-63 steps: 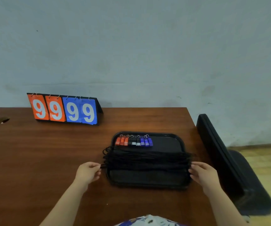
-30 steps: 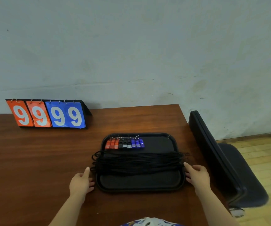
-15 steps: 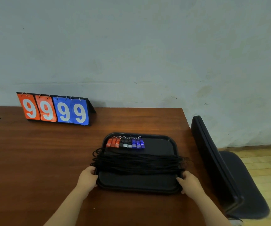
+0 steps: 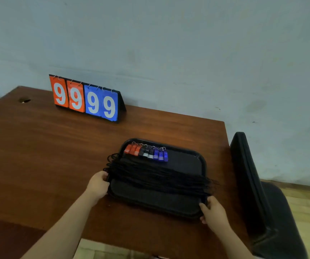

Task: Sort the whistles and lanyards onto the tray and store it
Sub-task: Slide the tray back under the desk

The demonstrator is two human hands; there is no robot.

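Observation:
A black tray lies on the brown table near its right front corner. Along the tray's far edge runs a row of whistles, red at the left, black in the middle, blue at the right. A thick bundle of black lanyards stretches across the tray's middle, spilling over both sides. My left hand grips the tray's left edge. My right hand grips the tray's near right corner.
A flip scoreboard reading 9999 stands at the back of the table against the wall. A black chair stands close to the table's right edge. A small hole marks the table's far left.
Both hands went from resting flat beside the tray to closing on its edges. The view has tilted and shifted, so the tray now sits at an angle in the frame.

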